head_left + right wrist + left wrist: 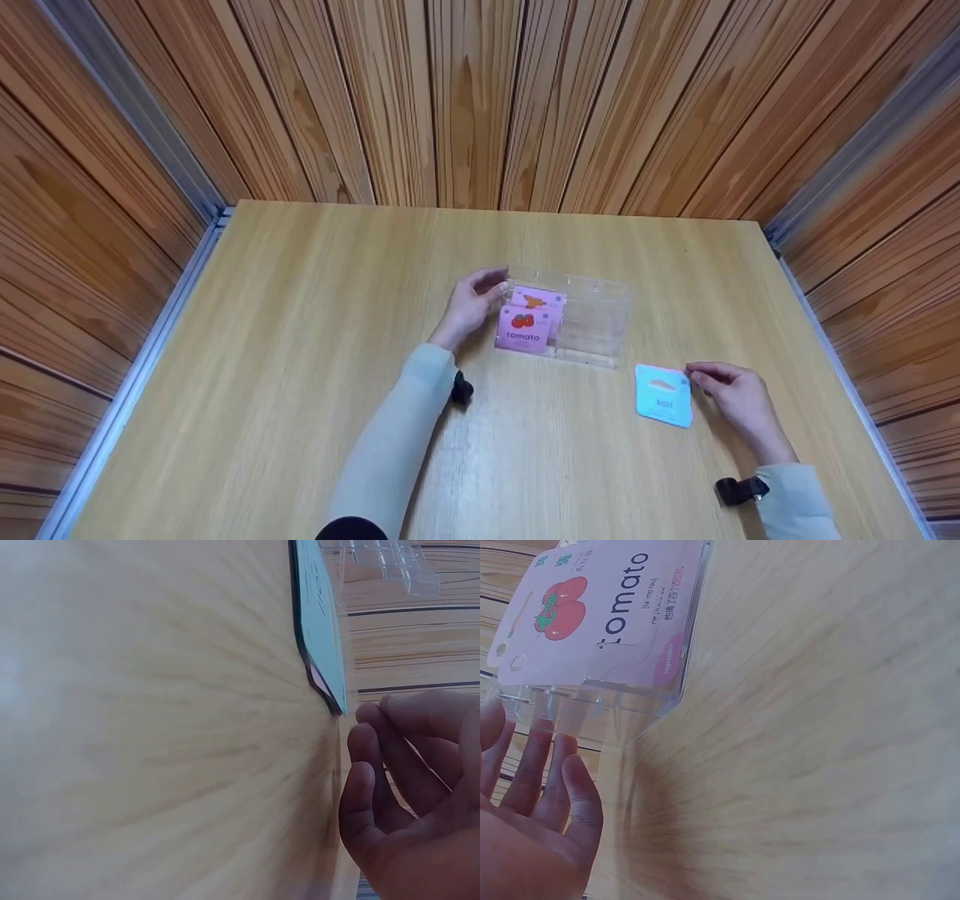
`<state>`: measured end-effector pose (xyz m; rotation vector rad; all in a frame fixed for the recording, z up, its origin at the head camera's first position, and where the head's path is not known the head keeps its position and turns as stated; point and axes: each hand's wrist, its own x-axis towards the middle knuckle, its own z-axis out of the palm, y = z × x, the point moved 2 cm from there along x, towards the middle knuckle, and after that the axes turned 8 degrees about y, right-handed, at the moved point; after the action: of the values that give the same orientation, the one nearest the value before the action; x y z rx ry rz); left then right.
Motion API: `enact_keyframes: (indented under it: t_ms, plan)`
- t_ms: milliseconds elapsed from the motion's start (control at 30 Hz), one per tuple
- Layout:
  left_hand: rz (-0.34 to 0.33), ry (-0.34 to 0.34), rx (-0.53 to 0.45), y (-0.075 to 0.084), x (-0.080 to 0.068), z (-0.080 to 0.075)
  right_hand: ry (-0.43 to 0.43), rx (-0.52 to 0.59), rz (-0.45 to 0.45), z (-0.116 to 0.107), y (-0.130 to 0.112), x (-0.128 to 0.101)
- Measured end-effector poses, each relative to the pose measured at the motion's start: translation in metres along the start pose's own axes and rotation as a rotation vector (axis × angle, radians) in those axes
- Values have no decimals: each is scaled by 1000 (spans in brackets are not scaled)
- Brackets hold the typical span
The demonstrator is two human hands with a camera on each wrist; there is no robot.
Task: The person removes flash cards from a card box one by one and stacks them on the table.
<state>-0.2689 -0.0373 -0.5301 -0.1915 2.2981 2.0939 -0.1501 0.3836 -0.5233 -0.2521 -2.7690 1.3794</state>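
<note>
The left hand [471, 298] rests its straight, relaxed fingers [568, 787] against the left end of a clear plastic card rack [592, 321]; its grip is spread and curls round nothing. In the left wrist view the fingertips lie on the rack's transparent wall just below the front card. That front card is a pink tomato card [523, 329], standing upright in the rack's nearest slot, with a red tomato drawn above the word. Just behind it stands a second pink card [537, 300] bearing an orange picture too small to read. The slots to the right of both cards hold nothing that can be seen.

The right hand [731, 396] sits with its fingers loosely curled, their tips at the upper right corner of a light blue card [664, 396]. Whether the fingertips touch the card cannot be told; the right wrist view shows a narrow gap beside the card's edge [321, 622]. This card lies flat on the wooden worktop [300, 360], near the rack and in front of its right end.
</note>
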Motion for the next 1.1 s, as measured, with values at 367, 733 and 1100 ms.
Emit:
enact_keyframes:
  t_ms: [367,733,1100]
  plan:
    - [-14,-2,-22,-3,0,1,10,21,2,1,-2,-1]
    - [-5,3,-29,-2,-1,1,11,65,-11,2,-10,-2]
    - [7,2,-21,-1,1,1,7,44,-55,4,-26,-4]
